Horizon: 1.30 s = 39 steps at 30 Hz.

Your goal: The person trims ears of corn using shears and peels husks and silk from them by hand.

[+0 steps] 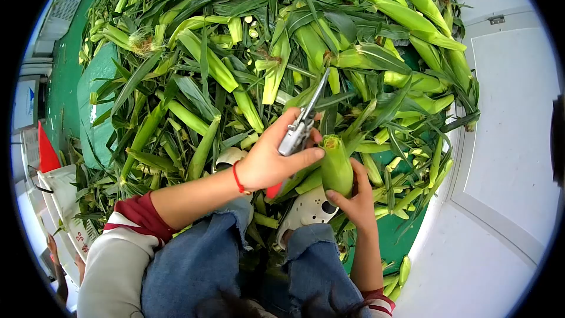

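My left hand, with a red cord at its wrist, is closed around metal pruning shears. Their slim blades point up and away from me, and a bit of red handle shows below the palm. My right hand grips an ear of corn in its green husk. The ear stands nearly upright, its trimmed top facing me, just right of my left thumb tip. Beneath both hands lie more husked ears and leaves.
A large heap of corn ears and long leaves spreads ahead over a green floor. My pale clog stands among the leaves. A white sack is at left, and a white panelled wall borders the right.
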Motion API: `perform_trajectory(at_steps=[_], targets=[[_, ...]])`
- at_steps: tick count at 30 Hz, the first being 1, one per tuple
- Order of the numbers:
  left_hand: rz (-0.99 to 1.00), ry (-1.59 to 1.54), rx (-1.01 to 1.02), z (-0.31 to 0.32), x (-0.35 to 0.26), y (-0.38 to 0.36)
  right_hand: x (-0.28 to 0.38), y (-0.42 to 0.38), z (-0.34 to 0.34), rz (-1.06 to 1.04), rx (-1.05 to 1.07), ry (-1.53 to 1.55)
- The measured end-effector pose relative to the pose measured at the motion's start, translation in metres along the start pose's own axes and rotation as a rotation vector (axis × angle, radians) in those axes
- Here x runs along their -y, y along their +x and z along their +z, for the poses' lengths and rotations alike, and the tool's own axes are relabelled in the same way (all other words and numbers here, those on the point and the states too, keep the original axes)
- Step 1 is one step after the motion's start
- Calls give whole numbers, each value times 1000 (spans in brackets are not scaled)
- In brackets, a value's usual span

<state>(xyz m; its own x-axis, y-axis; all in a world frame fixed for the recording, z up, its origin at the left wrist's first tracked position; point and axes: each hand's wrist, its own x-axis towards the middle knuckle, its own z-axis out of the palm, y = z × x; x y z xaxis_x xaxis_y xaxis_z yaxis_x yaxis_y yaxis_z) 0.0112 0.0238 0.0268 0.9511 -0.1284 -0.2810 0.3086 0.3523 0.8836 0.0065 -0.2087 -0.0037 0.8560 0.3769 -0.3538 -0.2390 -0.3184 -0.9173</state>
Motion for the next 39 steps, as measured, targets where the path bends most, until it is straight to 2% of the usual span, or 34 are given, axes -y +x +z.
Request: perform_trajectory(at_steps=[7, 10, 11, 13, 15, 16, 17, 20, 21, 22, 26, 30, 35, 38, 39], targets=[[140, 368, -38, 5, -19, -7, 3, 5, 15, -180, -62, -142], [43, 557, -68, 4, -29, -3, 8, 9, 17, -275, -75, -300], [31, 337, -110, 3, -18, 3, 8, 9, 18, -270, -87, -293], [-154, -48, -199, 9, -20, 14, 6, 9, 23, -261, -114, -285], [-357, -356, -230, 9, -28, 20, 6, 10, 34, -169, -112, -82], [-369, -403, -236, 8, -30, 20, 6, 12, 37, -125, -111, 19], [-380, -449, -242, 7, -32, 20, 4, 15, 35, -194, -109, -145], [-320, -434, -246, 14, -32, 19, 19, 27, 48, -398, -321, 230], [-288, -413, -230, 21, -31, 17, 24, 31, 52, -486, -346, 114], [-254, -393, -212, 26, -30, 17, 39, 36, 55, -442, -358, -15], [-142, -362, -274, 32, -32, 20, 63, 50, 59, -302, -323, 173], [-233, -353, -281, 26, -37, 16, 64, 54, 58, -143, -318, 383], [-315, -514, -274, 18, -30, 18, 65, 59, 45, -77, -266, 558], [-354, -696, -254, 14, -29, 20, 70, 62, 39, 45, -240, 797], [-308, -831, -126, 1, -15, 19, 69, 63, 38, 60, -204, 819]])
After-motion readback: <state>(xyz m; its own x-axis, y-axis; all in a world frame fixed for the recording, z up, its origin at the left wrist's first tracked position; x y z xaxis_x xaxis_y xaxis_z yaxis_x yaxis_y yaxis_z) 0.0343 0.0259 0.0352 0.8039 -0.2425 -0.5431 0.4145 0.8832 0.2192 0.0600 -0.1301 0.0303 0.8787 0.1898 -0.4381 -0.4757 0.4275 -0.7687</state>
